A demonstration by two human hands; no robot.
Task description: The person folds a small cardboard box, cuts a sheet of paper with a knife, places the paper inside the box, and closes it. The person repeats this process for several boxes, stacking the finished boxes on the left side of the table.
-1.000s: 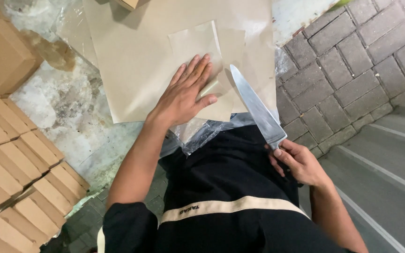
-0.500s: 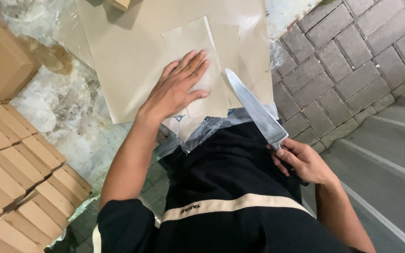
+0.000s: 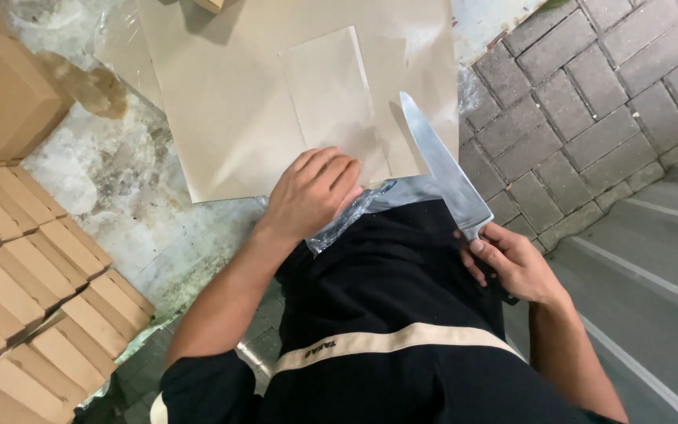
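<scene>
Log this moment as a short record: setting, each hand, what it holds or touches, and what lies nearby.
Setting: stone slab beside brick paving
Left hand: fingers curled at the near edge of the tan paper sheets, by clear plastic film
Right hand: grips a large knife, blade pointing away over the paper
Nearby: cardboard boxes stacked at left

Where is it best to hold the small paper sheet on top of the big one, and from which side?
Press flat on its near edge, coming from the left, as the left hand does. The small sheet lies flat and thin, and the knife stands along its right side, so that side is better avoided.
</scene>
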